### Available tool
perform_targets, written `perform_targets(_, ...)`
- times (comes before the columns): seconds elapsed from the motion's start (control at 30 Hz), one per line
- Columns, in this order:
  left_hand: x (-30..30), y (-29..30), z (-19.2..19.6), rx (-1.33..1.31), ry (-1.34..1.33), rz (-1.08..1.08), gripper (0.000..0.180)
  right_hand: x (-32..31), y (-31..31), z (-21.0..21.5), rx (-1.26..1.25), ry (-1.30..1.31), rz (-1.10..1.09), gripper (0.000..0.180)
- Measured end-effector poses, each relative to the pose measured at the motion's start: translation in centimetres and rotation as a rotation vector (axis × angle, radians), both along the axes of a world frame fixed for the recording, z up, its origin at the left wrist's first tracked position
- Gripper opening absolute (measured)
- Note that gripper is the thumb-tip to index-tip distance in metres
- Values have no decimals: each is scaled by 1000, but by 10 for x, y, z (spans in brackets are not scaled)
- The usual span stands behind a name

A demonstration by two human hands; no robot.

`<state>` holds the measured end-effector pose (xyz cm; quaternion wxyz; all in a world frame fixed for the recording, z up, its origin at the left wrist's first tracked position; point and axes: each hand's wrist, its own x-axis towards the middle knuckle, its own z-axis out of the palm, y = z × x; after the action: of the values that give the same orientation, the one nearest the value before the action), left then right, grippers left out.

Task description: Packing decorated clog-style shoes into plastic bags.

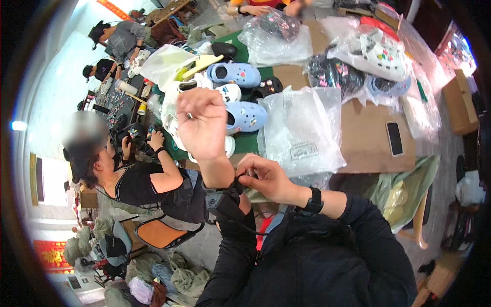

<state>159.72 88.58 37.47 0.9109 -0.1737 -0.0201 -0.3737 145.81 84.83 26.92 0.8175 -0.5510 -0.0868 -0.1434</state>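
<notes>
Cluttered cardboard-topped table (368,138), crowded workroom

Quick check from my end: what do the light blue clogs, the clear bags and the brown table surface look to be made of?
Light blue clogs: likely moulded foam or rubber, matte, rounded one-piece shape with holes. Clear bags: thin plastic film, glossy, crinkled, see-through. Brown table surface: looks like flat cardboard, dull and uncoated, though I cannot be sure.

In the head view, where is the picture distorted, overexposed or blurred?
Head view: straight edges of the cardboard sheet bend toward the dark round rim; the upper left is washed out by bright light; the plastic bags show glare; the raised left hand looks sharp.
</notes>
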Motion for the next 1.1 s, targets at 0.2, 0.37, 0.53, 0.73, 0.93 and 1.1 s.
perform_targets(0.2, -30, -33, -14, 142, -170, 24, 23, -17, -50, -5, -29, 9, -6, 26)
perform_targets(0.37, -57, -34, -70, 921, -755, 40, 23, -33, -101, 18, 208, -41, -71, 20)
perform_targets(0.53, -124, -48, -117, 1049, -899, -213, 18, -46, -110, 48, 517, -122, 291, 25)
perform_targets(0.73, -150, -63, -137, 1129, -857, -508, 17, -29, -118, 69, 633, -129, 415, 30)
perform_targets(0.93, -155, -56, -144, 1197, -907, -508, 15, -8, -128, 68, 550, -188, 246, 29)
perform_targets(1.1, -143, -37, -129, 1100, -878, -534, 10, 1, -119, 69, 548, -160, 57, 27)
